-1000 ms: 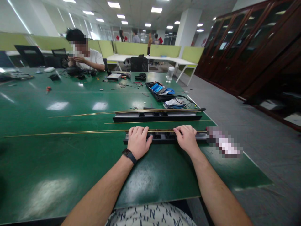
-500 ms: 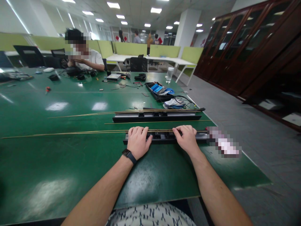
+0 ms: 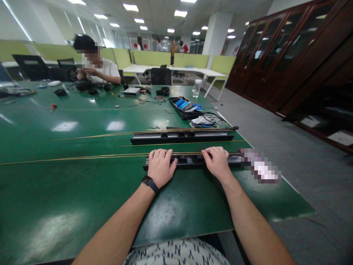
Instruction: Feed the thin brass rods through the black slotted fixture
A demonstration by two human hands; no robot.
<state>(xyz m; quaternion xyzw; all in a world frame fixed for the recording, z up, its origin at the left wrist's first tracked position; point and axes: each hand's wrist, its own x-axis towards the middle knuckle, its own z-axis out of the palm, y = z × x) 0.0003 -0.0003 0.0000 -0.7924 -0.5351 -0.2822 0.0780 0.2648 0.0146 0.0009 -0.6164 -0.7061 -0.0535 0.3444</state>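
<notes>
A long black and silver rail (image 3: 190, 166) lies across the green table in front of me. Thin brass-coloured rods (image 3: 82, 158) run along its far edge and stretch out far to the left. My left hand (image 3: 161, 166) grips the rail near its left end, fingers over the top and thumb apart on the near side. Farther right, my right hand (image 3: 216, 162) is closed, thumb and forefinger pinched at the rods; the other fingers curl over the rail. My hands partly cover the rail and rods.
A second rail (image 3: 182, 139) with rods on it lies beyond, and a single rod (image 3: 127, 146) between. Behind are a black tray (image 3: 179, 110), gloves (image 3: 202, 121) and a clear cup (image 3: 196, 89). A blurred-out object (image 3: 261, 170) sits right. Another person (image 3: 107, 70) sits across the table.
The whole view has shifted slightly left. Both hands keep their places on the rail and rods.
</notes>
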